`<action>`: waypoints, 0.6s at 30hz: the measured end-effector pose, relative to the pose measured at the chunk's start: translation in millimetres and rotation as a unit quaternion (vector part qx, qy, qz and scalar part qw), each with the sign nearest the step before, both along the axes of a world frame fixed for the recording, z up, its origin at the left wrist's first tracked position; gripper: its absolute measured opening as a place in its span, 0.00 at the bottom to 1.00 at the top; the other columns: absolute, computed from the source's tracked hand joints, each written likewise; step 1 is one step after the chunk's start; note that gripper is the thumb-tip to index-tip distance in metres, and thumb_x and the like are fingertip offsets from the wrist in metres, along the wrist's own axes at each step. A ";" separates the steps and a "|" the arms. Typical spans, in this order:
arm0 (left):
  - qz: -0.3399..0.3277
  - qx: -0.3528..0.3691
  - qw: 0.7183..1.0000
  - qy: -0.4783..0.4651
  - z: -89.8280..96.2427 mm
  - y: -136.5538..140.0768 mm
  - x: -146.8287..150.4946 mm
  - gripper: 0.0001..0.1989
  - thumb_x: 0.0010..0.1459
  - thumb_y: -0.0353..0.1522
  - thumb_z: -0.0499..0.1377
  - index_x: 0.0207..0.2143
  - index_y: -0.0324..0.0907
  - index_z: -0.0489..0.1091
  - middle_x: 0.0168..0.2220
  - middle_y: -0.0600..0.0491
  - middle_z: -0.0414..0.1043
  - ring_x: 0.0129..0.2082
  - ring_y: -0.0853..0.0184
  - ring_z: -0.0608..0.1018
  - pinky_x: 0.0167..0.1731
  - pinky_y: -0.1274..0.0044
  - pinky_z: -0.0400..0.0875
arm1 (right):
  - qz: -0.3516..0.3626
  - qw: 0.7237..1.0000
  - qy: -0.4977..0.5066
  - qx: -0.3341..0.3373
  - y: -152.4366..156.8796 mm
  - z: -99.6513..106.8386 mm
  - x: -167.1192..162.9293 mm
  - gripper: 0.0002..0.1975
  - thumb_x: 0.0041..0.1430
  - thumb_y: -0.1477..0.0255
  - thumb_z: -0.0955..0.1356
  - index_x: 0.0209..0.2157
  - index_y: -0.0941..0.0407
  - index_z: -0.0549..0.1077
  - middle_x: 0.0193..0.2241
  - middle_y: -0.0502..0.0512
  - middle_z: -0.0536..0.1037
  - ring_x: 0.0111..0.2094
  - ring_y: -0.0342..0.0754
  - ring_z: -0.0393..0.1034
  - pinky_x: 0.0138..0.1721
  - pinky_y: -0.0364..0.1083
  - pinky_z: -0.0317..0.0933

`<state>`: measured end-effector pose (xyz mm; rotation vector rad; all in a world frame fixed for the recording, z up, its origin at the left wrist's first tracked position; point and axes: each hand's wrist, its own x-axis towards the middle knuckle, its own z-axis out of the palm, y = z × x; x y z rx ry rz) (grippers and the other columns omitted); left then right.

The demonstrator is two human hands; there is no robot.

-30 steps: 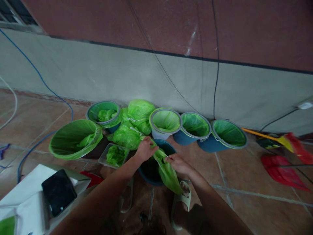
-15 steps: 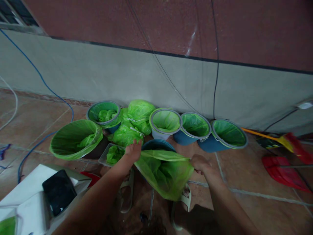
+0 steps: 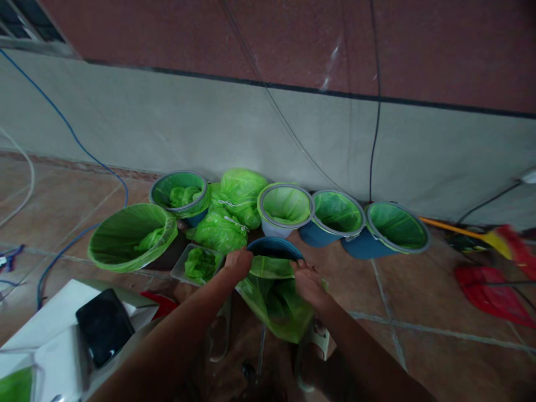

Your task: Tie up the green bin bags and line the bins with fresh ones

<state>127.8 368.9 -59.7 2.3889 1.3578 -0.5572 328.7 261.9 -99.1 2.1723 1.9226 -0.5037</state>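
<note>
A light-green plastic bag (image 3: 280, 312) hangs with its mouth spread over the near side of a blue bin (image 3: 276, 245) between my feet. My left hand (image 3: 239, 264) is closed on the bag's left edge, beside the bin's rim. On the opposite side my right hand (image 3: 309, 283) grips the bag's right edge, its fingers near the rim. The bin's far rim shows bare, while the bag hides its near side. Close to my left hand sits a clear plastic tray (image 3: 180, 271) holding crumpled green plastic (image 3: 201, 264).
Several green-lined bins stand along the wall, among them a white one (image 3: 280, 229) and a wide dark one (image 3: 94, 248). Tied green bags (image 3: 240, 187) lie between them. A phone (image 3: 104, 326) rests on a white box (image 3: 54, 307). A red dustpan (image 3: 486, 290) lies right.
My right hand has moved left and my left hand slightly right, so the bag's mouth is narrower. My left fingers, spread before, have closed on its edge.
</note>
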 end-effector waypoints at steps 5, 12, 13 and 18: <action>0.002 -0.001 1.000 -0.006 -1.3 2.4 -0.2 0.18 0.58 0.22 0.49 0.48 0.34 0.71 0.45 0.38 0.74 0.47 0.56 0.77 0.46 0.67 0.72 | -0.070 0.997 0.026 -0.030 7.9 -2.5 13.8 0.15 0.60 0.77 0.59 0.42 0.58 0.75 0.41 0.63 0.78 0.43 0.53 0.71 0.45 0.49 0.60; -0.089 -0.010 0.987 -0.135 2.9 -7.4 12.1 0.41 0.48 0.40 0.65 0.63 0.45 0.55 0.62 0.44 0.59 0.60 0.51 0.65 0.57 0.60 0.63 | -0.219 0.884 0.410 0.061 24.3 13.7 11.8 0.13 0.57 0.69 0.61 0.34 0.58 0.76 0.26 0.52 0.76 0.26 0.44 0.68 0.27 0.41 0.57; -0.097 -0.009 0.984 -0.146 2.1 -8.6 12.9 0.41 0.47 0.40 0.65 0.63 0.46 0.56 0.62 0.44 0.60 0.59 0.51 0.66 0.56 0.59 0.63 | -0.237 0.867 0.433 0.062 25.2 14.8 13.1 0.13 0.57 0.68 0.61 0.33 0.58 0.75 0.25 0.52 0.75 0.24 0.44 0.67 0.26 0.41 0.57; -0.042 0.040 0.993 -0.107 -6.1 -2.1 12.5 0.17 0.59 0.29 0.52 0.49 0.41 0.70 0.47 0.45 0.74 0.47 0.58 0.76 0.52 0.65 0.67 | -0.232 0.909 0.343 0.047 23.5 15.6 24.8 0.13 0.56 0.67 0.63 0.36 0.59 0.76 0.30 0.57 0.77 0.31 0.49 0.71 0.33 0.45 0.62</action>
